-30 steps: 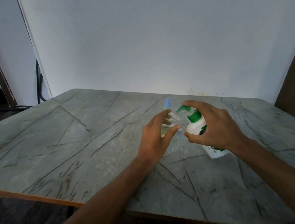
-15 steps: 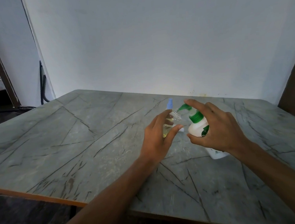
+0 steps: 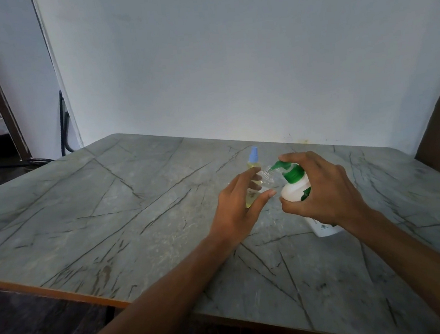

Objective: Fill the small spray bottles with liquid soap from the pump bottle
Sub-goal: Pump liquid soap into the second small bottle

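- Mid-fill, seemingly on a second bottle: pumping soap into the open spray bottle [image 3: 267, 175].
- Holds that bottle in the left hand [image 3: 237, 208], thumb and fingers loosely curled round its body, clear threaded neck tipped toward 2 o'clock; cannot tell the fill level behind the fingers.
- Grips the pump bottle [image 3: 295, 189] in the right hand [image 3: 325, 192], at 3 o'clock of the left, fingers wrapped round the white shoulder, forefinger laid on the green pump head [image 3: 282, 167].
- Leans it toward 10 o'clock, base on the table [image 3: 110, 203], spout at the open neck; touching or just above, cannot tell.
- Leaves the capped spray bottle [image 3: 254, 156] upright at 12 o'clock of the left hand, blue top on, yellowish liquid inside: judged already filled.
- Next, probably: press the pump head down with the forefinger while keeping spout and neck lined up.
- Calls for a steady left hand: narrow mouth, thick soap, easy dribble down the outside.
- Afterwards, likely: screw on a sprayer top, none seen on the table.
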Available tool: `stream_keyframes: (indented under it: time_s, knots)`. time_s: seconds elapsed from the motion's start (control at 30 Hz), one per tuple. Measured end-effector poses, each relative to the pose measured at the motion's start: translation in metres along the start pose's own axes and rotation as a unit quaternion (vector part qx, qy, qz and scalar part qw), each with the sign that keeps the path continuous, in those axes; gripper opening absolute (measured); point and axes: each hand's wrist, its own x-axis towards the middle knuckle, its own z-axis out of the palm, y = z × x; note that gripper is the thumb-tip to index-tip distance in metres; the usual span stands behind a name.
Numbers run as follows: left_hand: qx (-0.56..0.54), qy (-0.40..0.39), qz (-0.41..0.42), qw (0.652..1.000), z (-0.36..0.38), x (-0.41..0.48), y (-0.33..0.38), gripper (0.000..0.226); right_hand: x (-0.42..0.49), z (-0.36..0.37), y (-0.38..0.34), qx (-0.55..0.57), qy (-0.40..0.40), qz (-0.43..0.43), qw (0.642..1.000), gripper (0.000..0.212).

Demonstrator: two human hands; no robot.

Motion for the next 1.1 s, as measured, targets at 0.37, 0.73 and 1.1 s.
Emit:
stream_keyframes:
  time_s: [0.37,0.73,1.1]
  knots:
    - [0.007,0.012,-0.013,1.000,-0.0026,0.0029,-0.0031,0.052,0.0004,0.0030,-0.0002,-0.054,-0.012,-0.018,0.998,0.094]
    - [0.007,0.019,-0.021,1.000,-0.0043,0.0029,0.0002,0.051,0.0009,0.0042,0.0037,-0.044,-0.018,-0.009,0.999,0.093]
    - [-0.001,0.017,-0.004,1.000,-0.0042,0.0014,0.0010,0.055,0.0038,0.0029,0.0041,0.004,-0.021,0.007,1.000,0.086]
